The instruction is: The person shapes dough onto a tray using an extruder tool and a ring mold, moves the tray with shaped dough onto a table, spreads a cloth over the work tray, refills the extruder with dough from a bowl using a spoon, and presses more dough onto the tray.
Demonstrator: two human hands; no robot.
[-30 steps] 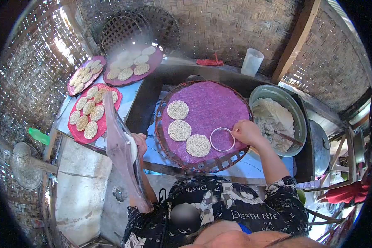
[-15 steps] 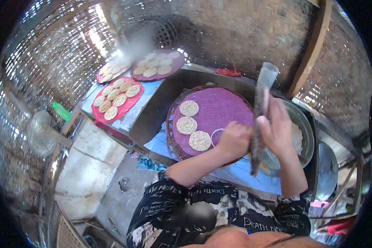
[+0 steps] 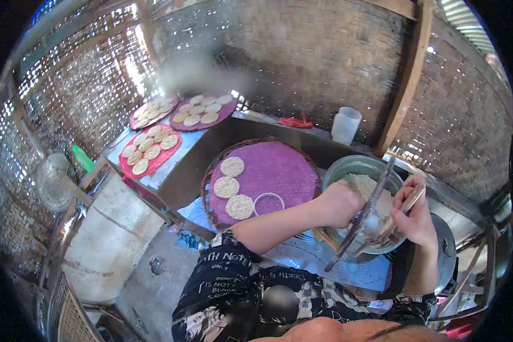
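Note:
My left hand (image 3: 341, 204) is a closed fist at the left side of a big bowl (image 3: 336, 171) of white, rice-like grain (image 3: 361, 183); whatever its fingers hold is hidden. My right hand (image 3: 417, 219), over the bowl's right side, grips a flat wooden paddle (image 3: 411, 200) slanting down into the bowl. Between the hands a long dark stick (image 3: 356, 228) runs diagonally across the bowl. Left of the bowl is a round tray with purple cloth (image 3: 276, 165). On it, several round grain cakes (image 3: 226, 187) lie along the left edge, and a white ring (image 3: 269, 195) sits beside the lowest one.
At the back left, a red cloth (image 3: 128, 165) and round purple trays (image 3: 179, 125) carry more grain cakes. A translucent plastic container (image 3: 346, 125) stands behind the bowl, near a red item (image 3: 296, 122). A round metal lid (image 3: 444, 245) is at the right.
My left hand has left the ring and moved right to the bowl. My right hand has lowered over the bowl and moved away from the dark stick. The view has shifted.

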